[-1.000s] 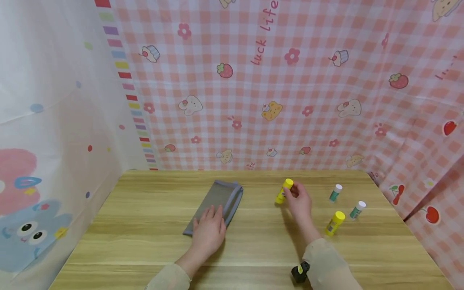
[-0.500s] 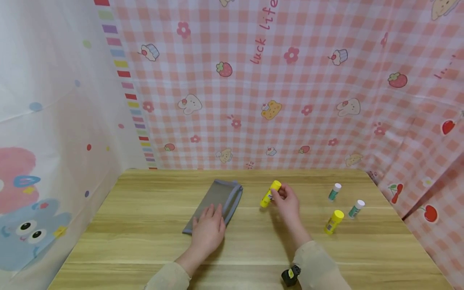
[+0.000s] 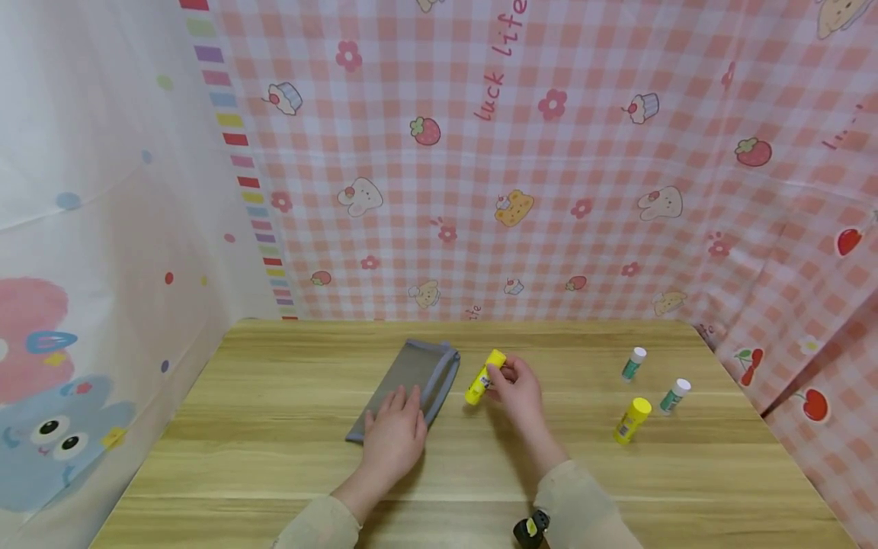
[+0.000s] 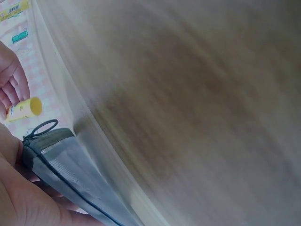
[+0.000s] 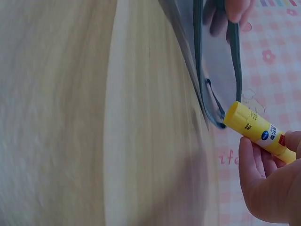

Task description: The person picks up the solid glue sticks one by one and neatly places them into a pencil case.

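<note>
A grey mesh zipper pouch point(image 3: 405, 381) with blue-grey edging lies slanted on the table. My left hand point(image 3: 394, 442) lies over its near part; in the right wrist view the thumb is at the edge of the open mouth, and the fingers point(image 5: 217, 21) show through the mesh. Just right of the pouch, my right hand point(image 3: 517, 393) pinches a yellow glue stick point(image 3: 485, 377), held tilted. In the right wrist view, one end of that glue stick point(image 5: 251, 125) is close to the pouch's corner; whether they touch is unclear.
Another yellow glue stick point(image 3: 632, 421) stands at the right, with a white-capped green glue stick point(image 3: 634, 364) and a second green one point(image 3: 675, 396) behind it. A black wrist device point(image 3: 530, 528) is at the right sleeve. Patterned curtains point(image 3: 480, 168) hang behind the wooden table point(image 3: 274, 427).
My right hand has moved left with the yellow glue stick, from well right of the pouch to close beside it. My left hand and the pouch have stayed in place.
</note>
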Available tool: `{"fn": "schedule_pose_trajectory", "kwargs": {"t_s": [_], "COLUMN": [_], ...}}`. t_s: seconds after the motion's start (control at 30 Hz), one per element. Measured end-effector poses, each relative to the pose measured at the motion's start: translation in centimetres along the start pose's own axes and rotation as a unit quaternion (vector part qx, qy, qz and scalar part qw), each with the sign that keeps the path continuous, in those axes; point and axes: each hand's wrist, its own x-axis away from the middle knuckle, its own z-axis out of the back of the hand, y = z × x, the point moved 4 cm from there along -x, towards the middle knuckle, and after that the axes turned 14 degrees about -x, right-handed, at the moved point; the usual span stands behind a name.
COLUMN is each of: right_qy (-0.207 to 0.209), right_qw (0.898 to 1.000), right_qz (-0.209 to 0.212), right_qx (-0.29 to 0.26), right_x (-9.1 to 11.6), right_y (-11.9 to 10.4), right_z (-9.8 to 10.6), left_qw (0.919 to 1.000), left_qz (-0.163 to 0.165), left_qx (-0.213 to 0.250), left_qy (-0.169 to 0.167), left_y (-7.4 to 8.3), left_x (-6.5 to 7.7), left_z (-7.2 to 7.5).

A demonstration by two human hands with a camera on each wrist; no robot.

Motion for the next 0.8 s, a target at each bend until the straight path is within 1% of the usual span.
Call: {"fn": "schedule_pose_trajectory", "kwargs": {"t_s": [0.17,0.47,0.8], "right_qy": [-0.008,-0.015,-0.020], "right_qw": [1.000,0.998,0.996], "right_qz": [-0.008,-0.048,-0.077], "right_qx": [-0.010,-0.026,-0.040], "right_x": [0.4,0.8,1.1], "right_y": [0.6,1.7,2.3], "right_z": [-1.0,-2.3,-3.5], "left_qw": [1.0000,0.9999,0.9999], "left_qz": [-0.001,-0.003,-0.004], "left_qx": [-0.004,-0.005,-0.005], "left_qy": [0.000,0.008,0.013], "left_y": [0.0,0.0,0.0], "left_x": [0.0,0.0,0.0], "left_z": [0.0,0.0,0.0]}}
